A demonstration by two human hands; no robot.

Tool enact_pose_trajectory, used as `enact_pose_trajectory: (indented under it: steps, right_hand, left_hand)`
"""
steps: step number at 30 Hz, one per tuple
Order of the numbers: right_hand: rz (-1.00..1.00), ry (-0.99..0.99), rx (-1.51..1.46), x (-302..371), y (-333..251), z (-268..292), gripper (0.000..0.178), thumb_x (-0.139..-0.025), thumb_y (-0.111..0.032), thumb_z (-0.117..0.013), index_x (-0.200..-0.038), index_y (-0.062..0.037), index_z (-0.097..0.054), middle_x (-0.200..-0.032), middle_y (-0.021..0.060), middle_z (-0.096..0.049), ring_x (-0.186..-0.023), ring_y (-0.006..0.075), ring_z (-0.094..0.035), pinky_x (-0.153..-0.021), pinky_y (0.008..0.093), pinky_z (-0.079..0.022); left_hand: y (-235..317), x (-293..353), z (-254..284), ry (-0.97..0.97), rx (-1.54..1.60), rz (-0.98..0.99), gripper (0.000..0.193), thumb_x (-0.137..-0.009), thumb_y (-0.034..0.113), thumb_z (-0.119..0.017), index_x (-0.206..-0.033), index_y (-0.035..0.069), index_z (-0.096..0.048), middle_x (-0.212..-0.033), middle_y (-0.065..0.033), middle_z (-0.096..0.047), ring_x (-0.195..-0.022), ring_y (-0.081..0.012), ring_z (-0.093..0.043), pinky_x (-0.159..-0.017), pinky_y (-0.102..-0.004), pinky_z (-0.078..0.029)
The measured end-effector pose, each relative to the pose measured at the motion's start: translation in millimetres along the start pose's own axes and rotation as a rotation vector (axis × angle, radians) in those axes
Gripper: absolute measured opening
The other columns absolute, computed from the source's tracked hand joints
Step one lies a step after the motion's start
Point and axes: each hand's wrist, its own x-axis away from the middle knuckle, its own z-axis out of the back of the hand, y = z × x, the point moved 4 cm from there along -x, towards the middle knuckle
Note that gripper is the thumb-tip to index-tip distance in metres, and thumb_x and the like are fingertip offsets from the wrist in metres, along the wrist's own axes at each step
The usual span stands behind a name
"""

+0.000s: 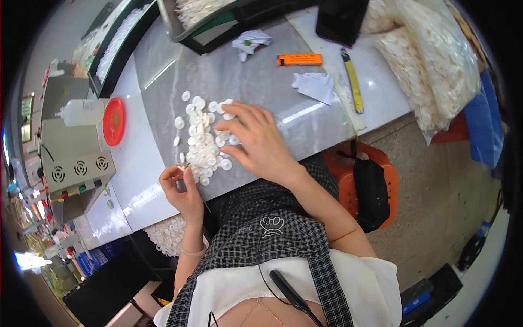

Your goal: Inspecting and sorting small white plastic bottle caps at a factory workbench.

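A loose pile of small white round discs (201, 144), like button blanks, lies on the grey table slab (239, 76), densest in front of me. My right hand (256, 136) reaches over the pile's right side. Its fingers are spread and bent, with the fingertips touching or just above discs, and nothing is gripped in it. At the pile's lower left, by the slab's near edge, my left hand (184, 188) is pinched between thumb and fingers. A small white disc (182, 168) shows at those fingertips, partly hidden.
A red round lid (114, 122) and a squeeze bottle (81, 113) stand left. Beyond the pile are crumpled paper (250, 42), an orange lighter-like bar (299, 60), folded paper (313, 87) and a yellow cutter (352, 82). Filled plastic bags (430, 65) sit far right, an orange stool (384, 163) below.
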Motion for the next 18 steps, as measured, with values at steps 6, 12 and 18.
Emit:
enact_pose_trajectory:
  steps: [6, 12, 18]
  right_hand:
    - [-0.022, -0.024, 0.098, -5.7, -1.5, -1.8, 0.03, -0.079, -0.019, -0.073, -0.106, -0.0101, -0.065, -0.132, 0.0107, -0.055, -0.124, 0.0314, -0.049, -0.1, 0.0421, -0.036]
    - [-0.068, -0.022, 0.025, -11.0, -6.3, -4.6, 0.027, -0.079, -0.012, -0.074, -0.105, -0.0085, -0.066, -0.131, 0.0121, -0.056, -0.124, 0.0304, -0.05, -0.103, 0.0407, -0.038]
    - [-0.133, 0.012, -0.042, -8.4, -4.2, -4.3, 0.022, -0.081, -0.006, -0.07, -0.103, -0.0062, -0.066, -0.131, 0.0132, -0.056, -0.124, 0.0277, -0.051, -0.105, 0.0385, -0.037]
  left_hand:
    - [3.4, -2.9, 0.9, -0.021, 0.026, -0.001, 0.024, -0.088, 0.001, -0.066, -0.109, 0.002, -0.054, -0.094, -0.0043, -0.055, -0.08, -0.0104, -0.052, -0.074, -0.0237, -0.044]
    - [2.3, -4.8, 8.1, 0.005, 0.17, -0.013, 0.025, -0.085, -0.001, -0.069, -0.107, 0.002, -0.056, -0.091, -0.0041, -0.057, -0.076, -0.0093, -0.053, -0.068, -0.0224, -0.044]
    - [-1.6, -3.9, 15.6, 0.071, 0.277, -0.015, 0.03, -0.081, 0.001, -0.074, -0.106, 0.003, -0.058, -0.088, -0.0039, -0.059, -0.075, -0.0102, -0.055, -0.066, -0.0226, -0.046]
